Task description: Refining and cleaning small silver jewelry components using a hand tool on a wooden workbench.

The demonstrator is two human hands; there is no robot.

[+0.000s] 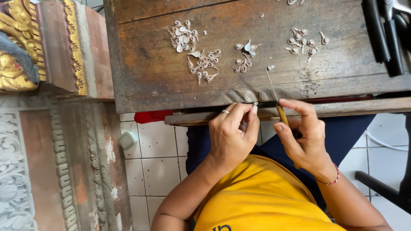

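Your left hand (233, 132) pinches a tiny silver piece (255, 104) between thumb and fingertips, pressed together at the near edge of the wooden workbench (145, 64); the piece itself is mostly hidden by the fingers, so its shape cannot be told. Your right hand (302, 137) is clamped on a thin tool with a wooden handle (281, 114), whose slender metal shaft slants up over the bench edge — its tip lies near a single small silver bit (270, 67). The two hands sit close together, just apart, above your lap. A ring (225, 111) shows on a left finger, and a red-and-white cord bracelet (333, 176) circles the right wrist. Farther out on the bench lie several small heaps of silver teardrop-shaped findings: one cluster (183, 36) at upper left, another (204, 64) just below it, a smaller group (245, 55) in the middle, and one (303, 43) to the right. Dark tool handles (385, 36) rest at the bench's far right corner. Beside the bench stand gilded, carved ornaments (17, 47) — below, a tiled floor (158, 162).
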